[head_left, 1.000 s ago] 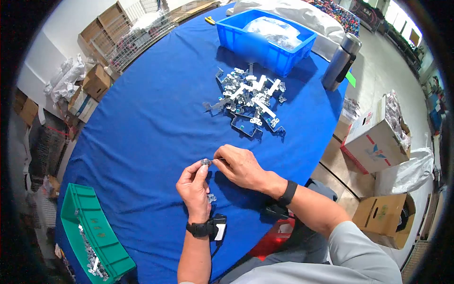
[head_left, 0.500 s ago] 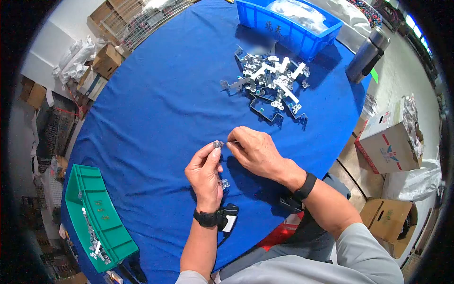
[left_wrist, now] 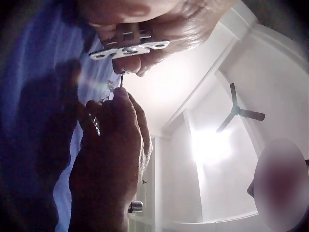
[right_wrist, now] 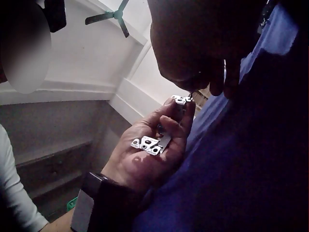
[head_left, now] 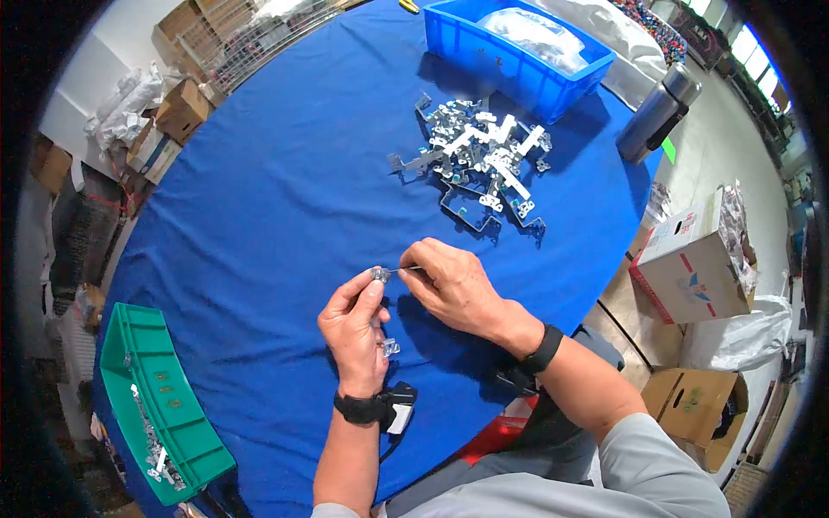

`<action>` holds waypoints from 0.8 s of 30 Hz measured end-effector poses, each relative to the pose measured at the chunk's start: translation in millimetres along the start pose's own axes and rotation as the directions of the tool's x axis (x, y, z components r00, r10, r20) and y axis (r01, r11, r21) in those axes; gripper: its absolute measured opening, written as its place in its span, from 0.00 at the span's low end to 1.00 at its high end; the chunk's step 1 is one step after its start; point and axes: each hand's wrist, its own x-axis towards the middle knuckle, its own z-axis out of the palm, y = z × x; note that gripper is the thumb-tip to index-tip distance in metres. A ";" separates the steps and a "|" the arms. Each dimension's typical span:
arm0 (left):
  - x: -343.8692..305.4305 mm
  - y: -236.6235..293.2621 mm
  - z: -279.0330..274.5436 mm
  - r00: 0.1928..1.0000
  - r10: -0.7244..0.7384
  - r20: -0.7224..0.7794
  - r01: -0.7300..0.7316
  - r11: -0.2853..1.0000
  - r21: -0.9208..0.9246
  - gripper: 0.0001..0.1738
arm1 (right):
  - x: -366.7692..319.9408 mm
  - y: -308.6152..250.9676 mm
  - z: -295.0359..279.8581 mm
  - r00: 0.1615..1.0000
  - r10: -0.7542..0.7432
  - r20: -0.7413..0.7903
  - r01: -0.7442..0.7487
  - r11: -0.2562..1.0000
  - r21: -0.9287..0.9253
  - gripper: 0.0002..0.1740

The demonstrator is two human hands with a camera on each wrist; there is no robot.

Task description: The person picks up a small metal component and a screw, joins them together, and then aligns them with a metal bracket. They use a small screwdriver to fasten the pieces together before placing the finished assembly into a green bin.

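My left hand (head_left: 356,332) holds a small metal bracket (head_left: 380,274) with one end pinched between thumb and index fingertips. Another flat, holed metal end (right_wrist: 147,145) lies across the palm in the right wrist view and shows beside the lower fingers in the head view. Facing it from the right, my right hand (head_left: 453,285) pinches a thin metal rod (head_left: 399,270) between thumb and index finger. The rod's tip meets the bracket end at the left fingertips. In the left wrist view the right hand (left_wrist: 108,140) is dark against the light, its rod pointing toward the bracket.
Ahead on the blue cloth (head_left: 285,173) lies a pile of metal brackets (head_left: 484,155). Behind it stand a blue crate (head_left: 518,65) with plastic bags and a steel flask (head_left: 658,116). A green bin (head_left: 164,397) with small metal parts is at the left. Cardboard boxes (head_left: 699,259) stand right of the table.
The head view has shifted, so the pile and crate sit farther right and higher in it. Both hands keep nearly the same pose, with bracket and rod still held together.
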 end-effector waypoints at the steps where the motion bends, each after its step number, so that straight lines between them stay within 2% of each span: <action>1: -0.3 1.4 -0.6 1.000 -0.025 -0.013 0.025 1.000 0.018 0.10 | -0.4 0.3 0.7 1.000 -0.003 -0.003 0.003 1.000 0.004 0.06; 8: 0.3 0.3 3.2 0.998 0.005 -0.061 -0.006 1.000 -0.014 0.11 | -0.8 0.5 3.5 1.000 -0.005 -0.014 0.005 1.000 0.003 0.06; 14: -0.6 0.4 1.6 0.998 0.018 -0.052 -0.017 1.000 0.020 0.10 | -0.4 0.4 2.5 1.000 0.003 0.016 -0.003 1.000 -0.029 0.06; 24: 1.4 -1.0 -2.6 0.999 0.035 -0.030 -0.033 0.998 0.060 0.09 | 0.4 1.7 7.6 0.999 -0.022 -0.026 0.023 0.999 0.036 0.06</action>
